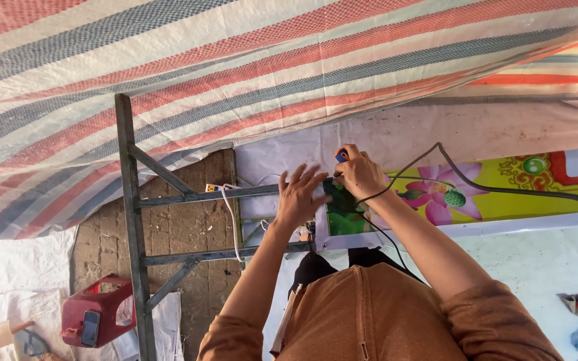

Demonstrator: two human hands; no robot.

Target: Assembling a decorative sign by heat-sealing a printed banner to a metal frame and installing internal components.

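Left hand [299, 197] flat, fingers spread on printed banner [503, 194] — right hand [359, 175] closed around orange-blue tool [342, 156].

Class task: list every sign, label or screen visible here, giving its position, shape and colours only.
Printed banner: under the hands, running right; long, yellow-green with pink lotus flowers, red corner panel.
Phone: lower left, on a red plastic stool; small dark rectangular screen.

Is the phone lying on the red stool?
Yes, the phone lies on top of the red stool at lower left, far from both hands.
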